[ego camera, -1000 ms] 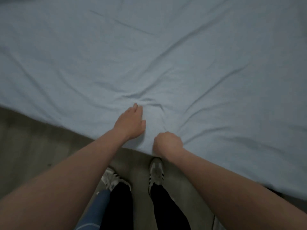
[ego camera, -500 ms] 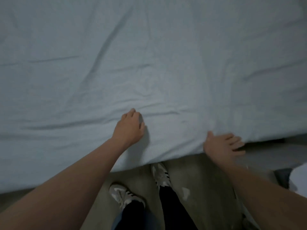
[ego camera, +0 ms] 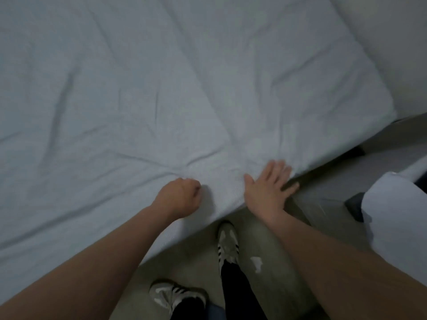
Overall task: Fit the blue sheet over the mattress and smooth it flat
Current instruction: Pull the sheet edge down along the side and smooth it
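Note:
The pale blue sheet [ego camera: 143, 93] covers the mattress and fills most of the view, with soft creases fanning out from the near edge. My left hand [ego camera: 179, 197] is curled into a fist on the sheet near that edge, and fabric bunches at its knuckles. My right hand [ego camera: 269, 183] lies flat with fingers spread on the sheet's edge, just to the right of the left hand. The mattress corner [ego camera: 381, 107] shows at the right, wrapped in the sheet.
My feet in grey striped sneakers [ego camera: 227, 241] stand on the grey floor [ego camera: 272, 239] close to the bed. A pale blue bundle of fabric [ego camera: 397, 218] sits at the right edge, with a dark object beside it. A light wall [ego camera: 397, 42] runs behind the corner.
The view has shifted toward the bed's right corner. My left hand has closed into a fist on the sheet. My right hand has moved up onto the sheet's edge, still spread flat.

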Motion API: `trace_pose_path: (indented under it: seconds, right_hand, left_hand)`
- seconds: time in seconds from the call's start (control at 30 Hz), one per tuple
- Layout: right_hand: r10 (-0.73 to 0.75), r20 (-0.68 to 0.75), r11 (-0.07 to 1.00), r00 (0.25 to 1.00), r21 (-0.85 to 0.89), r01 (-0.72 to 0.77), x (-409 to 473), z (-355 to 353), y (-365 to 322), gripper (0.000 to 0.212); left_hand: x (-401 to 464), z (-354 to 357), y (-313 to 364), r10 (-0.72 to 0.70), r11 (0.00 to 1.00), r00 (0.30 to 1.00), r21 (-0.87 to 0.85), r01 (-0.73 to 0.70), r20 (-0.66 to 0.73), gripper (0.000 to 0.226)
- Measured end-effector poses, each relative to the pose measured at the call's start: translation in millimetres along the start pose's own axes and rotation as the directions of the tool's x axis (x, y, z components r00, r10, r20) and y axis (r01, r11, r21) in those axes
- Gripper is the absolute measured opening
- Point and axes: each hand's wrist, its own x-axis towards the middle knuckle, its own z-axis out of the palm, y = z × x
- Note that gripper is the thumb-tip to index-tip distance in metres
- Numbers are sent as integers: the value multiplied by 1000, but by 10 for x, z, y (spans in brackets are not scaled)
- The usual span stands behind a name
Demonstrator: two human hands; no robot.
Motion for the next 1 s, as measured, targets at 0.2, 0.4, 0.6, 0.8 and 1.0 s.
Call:
trace_pose_path:
  seconds: [0.2,0.4,0.6,0.8,1.0]
  right_hand:
    - [-83,-86,996,993,-42,79,315,-623,333,73]
    - [-548,-66,836,834,-10,548,862,-752,-234,63]
    - [-105,-132,994,986,14,107,1158,-519,939,78]
    - [124,-143,984,982,142,-104,1220,-916,1267,77]
    - [-375,-259,915,890,52,401,1406,-1144,432,64]
  left_hand:
    - [338,-317,563,-90,987,967,-153,54,-237,30]
    - [758,-89,801,49,998,974,38,-42,-223,65]
    - [938,132,1215,56,980,998,191,-50,-25,79]
    - [1050,135,1669,329,941,943,62,-332,58,70]
    - [1276,4,1692,261,957,940,186,-223,-219,70]
